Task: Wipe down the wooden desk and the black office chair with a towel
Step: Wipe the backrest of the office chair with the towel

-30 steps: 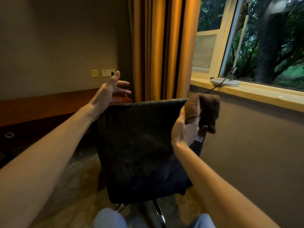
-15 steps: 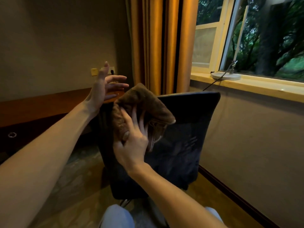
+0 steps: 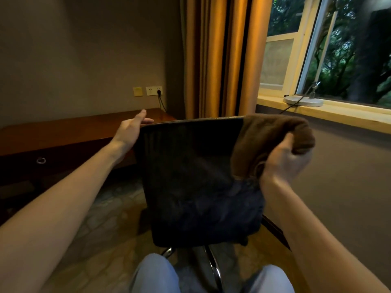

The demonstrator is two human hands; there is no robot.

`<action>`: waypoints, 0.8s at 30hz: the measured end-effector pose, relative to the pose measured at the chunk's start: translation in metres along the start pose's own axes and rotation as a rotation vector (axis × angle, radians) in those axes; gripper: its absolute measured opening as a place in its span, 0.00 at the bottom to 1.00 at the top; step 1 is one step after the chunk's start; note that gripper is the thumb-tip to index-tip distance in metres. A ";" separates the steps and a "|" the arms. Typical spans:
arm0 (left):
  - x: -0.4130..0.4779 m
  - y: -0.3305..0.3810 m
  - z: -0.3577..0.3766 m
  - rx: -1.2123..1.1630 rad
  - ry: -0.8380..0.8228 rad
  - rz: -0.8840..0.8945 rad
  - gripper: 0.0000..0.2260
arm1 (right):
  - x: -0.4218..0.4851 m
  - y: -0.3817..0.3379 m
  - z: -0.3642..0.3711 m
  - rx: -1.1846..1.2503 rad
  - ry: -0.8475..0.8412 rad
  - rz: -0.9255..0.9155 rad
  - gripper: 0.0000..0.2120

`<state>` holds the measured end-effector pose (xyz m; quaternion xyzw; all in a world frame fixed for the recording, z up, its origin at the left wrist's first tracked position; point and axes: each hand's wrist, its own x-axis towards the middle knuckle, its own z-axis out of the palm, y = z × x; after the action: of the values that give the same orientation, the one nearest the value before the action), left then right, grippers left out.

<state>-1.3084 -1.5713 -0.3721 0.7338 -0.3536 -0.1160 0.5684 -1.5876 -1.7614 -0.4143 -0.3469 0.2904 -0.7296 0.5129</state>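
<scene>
The black office chair (image 3: 196, 182) stands right in front of me, its backrest facing me. A brown towel (image 3: 266, 138) is draped over the backrest's top right corner. My right hand (image 3: 285, 161) grips the towel there, fingers curled round its bunched edge. At the backrest's top left corner my left hand (image 3: 131, 130) rests with straight fingers, some hidden behind the chair's edge. The wooden desk (image 3: 63, 132) runs along the wall to the left, behind the chair.
Orange curtains (image 3: 224, 56) hang behind the chair. A window sill (image 3: 338, 115) on the right carries a lamp base (image 3: 302, 101) with a cable. Wall sockets (image 3: 153, 90) sit above the desk. My knees (image 3: 154, 273) are just below the chair's metal legs.
My right hand has swept the towel from the backrest's top left to its top right corner. My left hand came down from the air onto the top left corner.
</scene>
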 end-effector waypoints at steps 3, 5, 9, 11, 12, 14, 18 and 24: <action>-0.004 0.001 0.007 -0.019 0.045 0.033 0.20 | 0.033 0.001 -0.008 0.051 0.137 0.156 0.23; -0.006 -0.002 0.010 -0.038 0.057 0.036 0.18 | 0.050 0.003 -0.013 0.036 0.188 0.240 0.22; -0.012 -0.006 0.014 -0.140 0.102 -0.014 0.20 | 0.073 0.007 -0.009 -0.056 0.223 0.285 0.27; -0.013 -0.008 0.018 -0.214 0.142 -0.047 0.20 | 0.069 0.012 0.002 -0.080 0.130 0.308 0.34; -0.014 -0.008 0.020 -0.240 0.160 -0.054 0.20 | 0.061 0.015 0.012 -0.108 0.075 0.290 0.37; -0.015 -0.009 0.024 -0.262 0.181 -0.062 0.19 | 0.032 0.021 0.036 -0.165 -0.039 0.216 0.38; -0.020 -0.004 0.027 -0.260 0.150 -0.063 0.19 | -0.063 0.043 0.078 -0.286 -0.269 -0.032 0.37; -0.027 -0.009 0.034 -0.282 0.061 -0.063 0.21 | -0.162 0.084 0.089 -0.167 -0.793 -0.328 0.31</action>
<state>-1.3439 -1.5782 -0.3973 0.6604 -0.2930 -0.1599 0.6726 -1.4325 -1.6389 -0.4607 -0.6821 0.0702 -0.5858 0.4322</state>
